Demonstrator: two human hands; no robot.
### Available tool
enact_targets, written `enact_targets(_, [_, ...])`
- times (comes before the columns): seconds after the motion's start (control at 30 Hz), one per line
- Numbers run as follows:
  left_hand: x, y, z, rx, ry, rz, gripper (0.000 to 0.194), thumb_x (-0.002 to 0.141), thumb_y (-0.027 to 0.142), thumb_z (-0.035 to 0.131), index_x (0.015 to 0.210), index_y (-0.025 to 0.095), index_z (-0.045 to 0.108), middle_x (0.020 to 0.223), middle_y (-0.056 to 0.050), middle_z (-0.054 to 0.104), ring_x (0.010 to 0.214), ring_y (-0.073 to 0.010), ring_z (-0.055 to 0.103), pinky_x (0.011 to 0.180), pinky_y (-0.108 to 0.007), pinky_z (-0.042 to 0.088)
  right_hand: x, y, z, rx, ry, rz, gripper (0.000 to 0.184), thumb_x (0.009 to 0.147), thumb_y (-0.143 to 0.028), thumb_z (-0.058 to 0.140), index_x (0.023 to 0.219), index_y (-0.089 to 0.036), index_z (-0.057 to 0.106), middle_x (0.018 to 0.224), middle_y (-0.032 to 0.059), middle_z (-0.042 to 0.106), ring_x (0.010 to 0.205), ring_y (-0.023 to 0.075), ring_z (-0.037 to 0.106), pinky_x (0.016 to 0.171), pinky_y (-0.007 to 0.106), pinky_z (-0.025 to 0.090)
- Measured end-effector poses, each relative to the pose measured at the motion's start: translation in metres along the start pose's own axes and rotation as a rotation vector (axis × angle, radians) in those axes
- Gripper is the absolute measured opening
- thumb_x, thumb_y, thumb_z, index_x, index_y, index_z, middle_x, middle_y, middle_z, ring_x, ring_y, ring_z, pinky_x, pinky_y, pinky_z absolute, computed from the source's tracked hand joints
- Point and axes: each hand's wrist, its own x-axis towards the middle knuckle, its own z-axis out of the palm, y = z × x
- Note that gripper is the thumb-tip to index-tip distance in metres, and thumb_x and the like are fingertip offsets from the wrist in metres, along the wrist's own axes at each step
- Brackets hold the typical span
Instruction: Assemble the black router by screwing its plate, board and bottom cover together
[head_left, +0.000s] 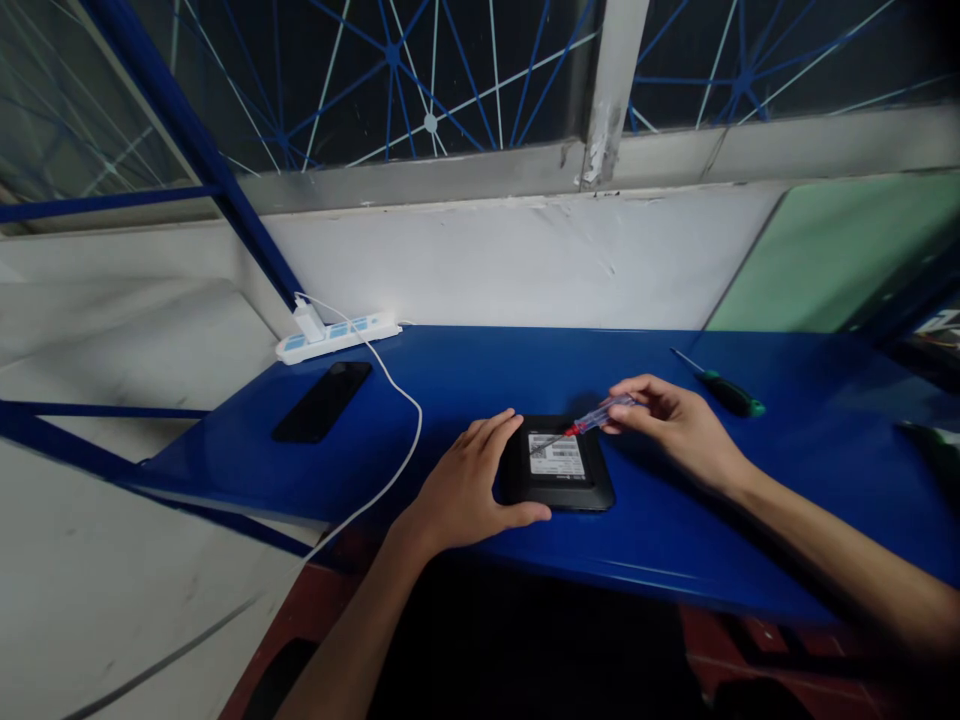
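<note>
A flat black device (598, 490) with a white printed label (555, 456) lies on the blue table, label side up. My left hand (466, 487) grips it from the left, fingers along the far corner and thumb on the near edge. Pinched in my right hand (667, 425) is a screwdriver (598, 414) with a clear purplish handle and a red collar. Its thin shaft slants down to the left across the label; whether the tip touches the surface I cannot tell.
A second screwdriver (727, 392), green and black, lies at the right. At the left are a black phone (322, 402) and a white power strip (341, 337) with a plugged-in charger (308, 320). A white cable (412, 450) runs over the table's front edge (600, 577).
</note>
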Motion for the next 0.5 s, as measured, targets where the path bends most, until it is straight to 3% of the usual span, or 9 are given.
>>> enact_targets(0.2, [-0.003, 0.0, -0.001, -0.043, 0.004, 0.017, 0.093, 0.076, 0.064, 0.074, 0.148, 0.024, 0.031, 0.161, -0.013, 0.031, 0.148, -0.0346, 0.031, 0.118, -0.057, 0.034, 0.004, -0.001, -0.004, 0.009, 0.162, -0.041, 0.04, 0.071, -0.049, 0.082, 0.098, -0.024, 0.066, 0.079, -0.0001, 0.07, 0.07, 0.0183, 0.072, 0.078, 0.039, 0.061])
enact_targets(0.33, [-0.003, 0.001, -0.002, -0.032, 0.002, 0.007, 0.099, 0.077, 0.066, 0.071, 0.153, 0.025, 0.025, 0.163, -0.014, 0.028, 0.149, -0.0369, 0.029, 0.119, -0.06, 0.03, 0.009, -0.001, -0.011, -0.046, 0.306, -0.158, 0.038, 0.075, -0.048, 0.079, 0.102, -0.026, 0.065, 0.081, 0.0, 0.066, 0.067, 0.0182, 0.07, 0.074, 0.039, 0.061])
enact_targets(0.5, [-0.001, 0.002, -0.002, -0.006, -0.036, -0.001, 0.104, 0.077, 0.069, 0.069, 0.157, 0.023, 0.02, 0.164, -0.014, 0.026, 0.15, -0.0366, 0.027, 0.121, -0.058, 0.027, 0.009, -0.003, -0.015, -0.142, 0.374, -0.322, 0.031, 0.081, -0.044, 0.074, 0.106, -0.03, 0.063, 0.086, 0.0012, 0.064, 0.07, 0.0196, 0.068, 0.075, 0.043, 0.06])
